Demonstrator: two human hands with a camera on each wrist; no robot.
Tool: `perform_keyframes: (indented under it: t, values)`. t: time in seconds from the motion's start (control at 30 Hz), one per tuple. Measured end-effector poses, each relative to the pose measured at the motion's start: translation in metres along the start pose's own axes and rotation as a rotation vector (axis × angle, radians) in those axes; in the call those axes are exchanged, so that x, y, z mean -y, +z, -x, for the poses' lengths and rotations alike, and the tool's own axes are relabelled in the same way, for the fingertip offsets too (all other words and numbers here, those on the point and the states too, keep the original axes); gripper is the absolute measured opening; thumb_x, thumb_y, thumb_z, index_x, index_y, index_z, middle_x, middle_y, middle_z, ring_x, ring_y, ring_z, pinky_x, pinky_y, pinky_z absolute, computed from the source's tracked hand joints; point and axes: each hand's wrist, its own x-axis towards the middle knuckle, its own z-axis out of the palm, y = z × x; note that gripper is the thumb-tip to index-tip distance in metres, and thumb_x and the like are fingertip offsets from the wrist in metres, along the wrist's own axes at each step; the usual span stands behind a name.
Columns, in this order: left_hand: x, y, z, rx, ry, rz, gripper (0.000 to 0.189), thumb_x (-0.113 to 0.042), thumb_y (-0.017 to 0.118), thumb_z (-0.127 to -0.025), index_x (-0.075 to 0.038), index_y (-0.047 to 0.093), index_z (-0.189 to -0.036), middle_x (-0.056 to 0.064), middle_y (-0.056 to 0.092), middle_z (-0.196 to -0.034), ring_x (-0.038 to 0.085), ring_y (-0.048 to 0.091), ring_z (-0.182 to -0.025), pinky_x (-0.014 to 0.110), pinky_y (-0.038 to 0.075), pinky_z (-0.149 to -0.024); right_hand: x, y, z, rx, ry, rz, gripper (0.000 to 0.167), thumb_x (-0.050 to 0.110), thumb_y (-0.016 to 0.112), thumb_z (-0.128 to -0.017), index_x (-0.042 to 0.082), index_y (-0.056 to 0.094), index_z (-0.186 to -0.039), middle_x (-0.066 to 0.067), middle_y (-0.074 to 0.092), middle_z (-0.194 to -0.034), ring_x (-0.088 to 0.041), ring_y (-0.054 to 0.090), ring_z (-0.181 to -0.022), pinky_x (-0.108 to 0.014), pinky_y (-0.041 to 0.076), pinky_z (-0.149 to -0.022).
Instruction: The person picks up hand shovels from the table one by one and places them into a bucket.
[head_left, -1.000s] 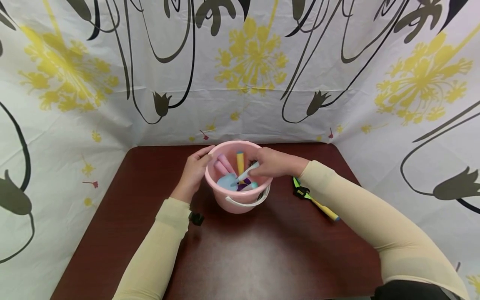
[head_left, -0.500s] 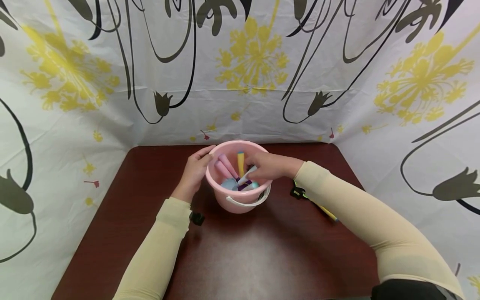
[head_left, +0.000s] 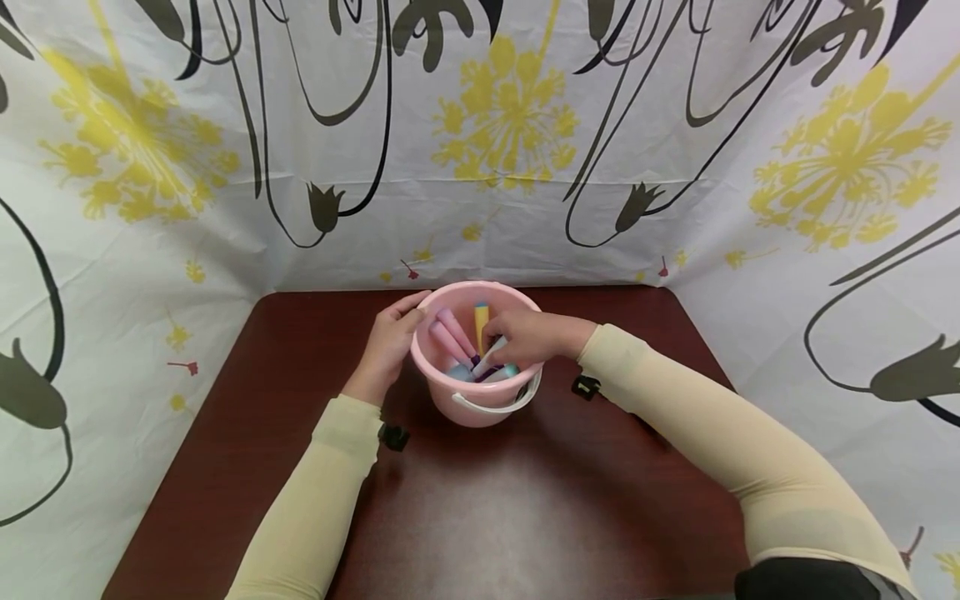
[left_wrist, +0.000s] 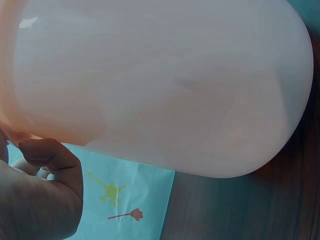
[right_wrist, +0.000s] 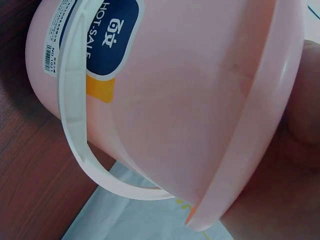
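Note:
A pink bucket [head_left: 471,410] stands on the table, its white handle [right_wrist: 75,100] hanging down at the near right side. On the left, my left hand [head_left: 386,343] holds the bucket's rim, its thumb near the edge; the left wrist view shows this hand [left_wrist: 47,187] beside the pink wall. My right hand [head_left: 525,336] reaches over the right rim and pinches the pale handle of a light blue toy shovel [head_left: 460,372], whose blade lies low inside. Around it in the bucket are pink handles [head_left: 452,332] and a yellow handle with a blue end [head_left: 481,315]. The right fingertips are partly hidden.
The dark red-brown table [head_left: 480,517] has white floral cloth [head_left: 480,233] hanging behind it and at both sides. Small black devices sit at the left wrist [head_left: 393,437] and right wrist [head_left: 585,387]. A yellow and green tool is almost wholly hidden beneath the right sleeve.
My right hand has moved a little left and lower into the bucket, and the blue shovel has sunk deeper with it. The right sleeve now covers the yellow-green tool. My left hand stays put.

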Motion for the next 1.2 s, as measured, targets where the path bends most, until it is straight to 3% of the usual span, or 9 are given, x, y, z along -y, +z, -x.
perform_keyframes:
  t: [0.3,0.7,0.9,1.07,1.2]
  values:
    - [0.002,-0.001,0.000,-0.009,0.006,-0.005,0.039,-0.020,0.064,-0.111,-0.013,0.071,-0.149,0.011,0.065,-0.153,0.028,0.065,-0.135,0.044,0.055,-0.114,0.002,0.004,-0.005,0.007,0.011,0.038,0.010,0.018,0.074,-0.101,0.011,0.079,-0.105,0.003,0.072,-0.095,-0.012,0.061,-0.087,-0.029,0.054,-0.084]
    - [0.002,-0.001,0.000,-0.008,0.007,-0.012,0.039,-0.020,0.065,-0.111,-0.012,0.071,-0.149,0.012,0.065,-0.153,0.029,0.065,-0.134,0.046,0.055,-0.114,0.005,0.010,-0.008,-0.059,0.084,0.085,0.013,0.024,0.080,-0.098,0.012,0.079,-0.102,0.002,0.071,-0.090,-0.013,0.063,-0.081,-0.029,0.055,-0.080]
    - [0.001,0.000,0.000,-0.013,0.003,-0.019,0.039,-0.021,0.065,-0.111,-0.014,0.072,-0.149,0.010,0.066,-0.152,0.027,0.066,-0.134,0.044,0.056,-0.113,0.005,0.009,-0.006,-0.093,0.101,0.079,0.021,0.029,0.083,-0.097,0.010,0.078,-0.104,-0.001,0.072,-0.093,-0.017,0.064,-0.084,-0.032,0.055,-0.083]
    - [0.001,0.000,0.000,-0.016,0.002,-0.025,0.038,-0.022,0.065,-0.111,-0.015,0.072,-0.149,0.009,0.066,-0.152,0.027,0.066,-0.134,0.044,0.056,-0.113,0.004,0.005,-0.001,-0.155,0.072,0.025,0.019,0.024,0.079,-0.100,0.006,0.077,-0.104,-0.003,0.071,-0.093,-0.017,0.064,-0.084,-0.033,0.056,-0.084]
    - [0.002,0.000,0.000,-0.016,-0.003,-0.028,0.038,-0.023,0.065,-0.112,-0.015,0.072,-0.149,0.009,0.066,-0.152,0.027,0.066,-0.134,0.045,0.056,-0.113,0.001,0.000,0.010,-0.257,0.084,-0.059,0.013,0.024,0.078,-0.104,0.011,0.073,-0.105,0.000,0.069,-0.090,-0.018,0.064,-0.081,-0.036,0.056,-0.077]
